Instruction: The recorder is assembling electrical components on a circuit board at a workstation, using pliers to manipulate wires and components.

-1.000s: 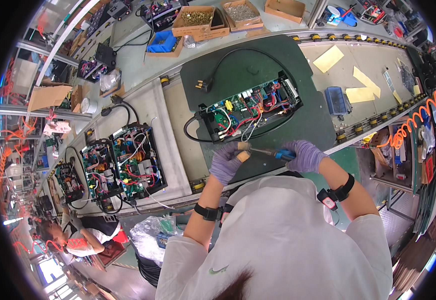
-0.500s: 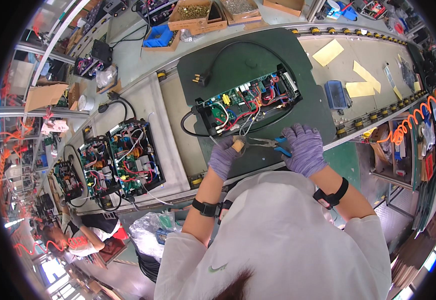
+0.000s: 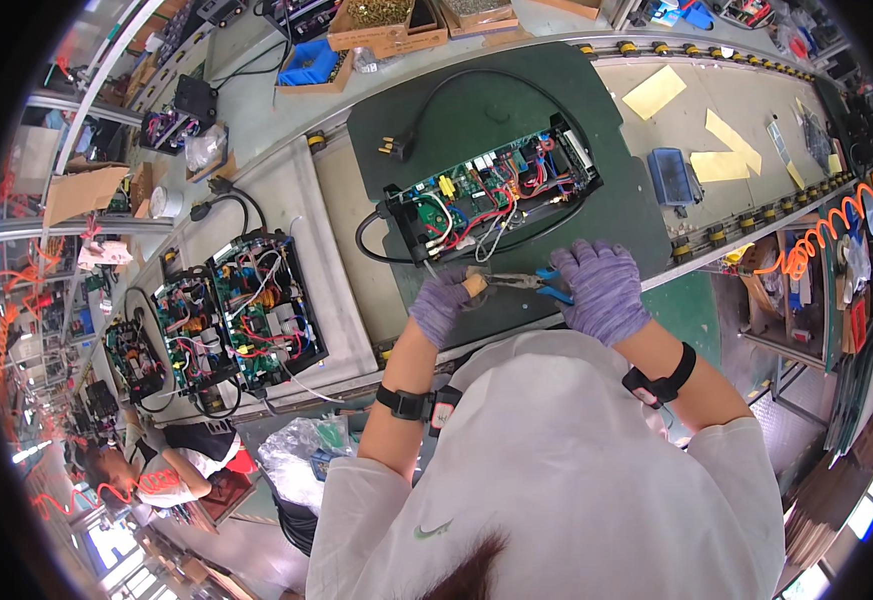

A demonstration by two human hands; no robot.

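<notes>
My left hand [image 3: 438,308], in a purple-grey glove, is closed on a small tan piece [image 3: 474,284] at the near edge of the dark green board [image 3: 461,95]. A pair of pliers [image 3: 556,293] with blue handles is in my right hand [image 3: 604,290], gloved alike. Its jaws point left and reach to the tan piece; whether they grip it is too small to tell. Just beyond both hands lies an open electronic unit [image 3: 501,195] with a green circuit board and red, white and black wires. Its black power cord [image 3: 476,72] loops over the board to a plug.
Several open units [image 3: 261,310] stand on the line at left. A blue tray [image 3: 670,178] and yellow paper sheets [image 3: 653,92] lie at right. Beyond are boxes of small parts [image 3: 386,25] and a blue bin [image 3: 308,62]. Another person [image 3: 171,470] works at lower left.
The pliers have shifted left toward the tan piece, and their handles have come closer together. My right hand has moved slightly left with them. My left hand still holds the piece.
</notes>
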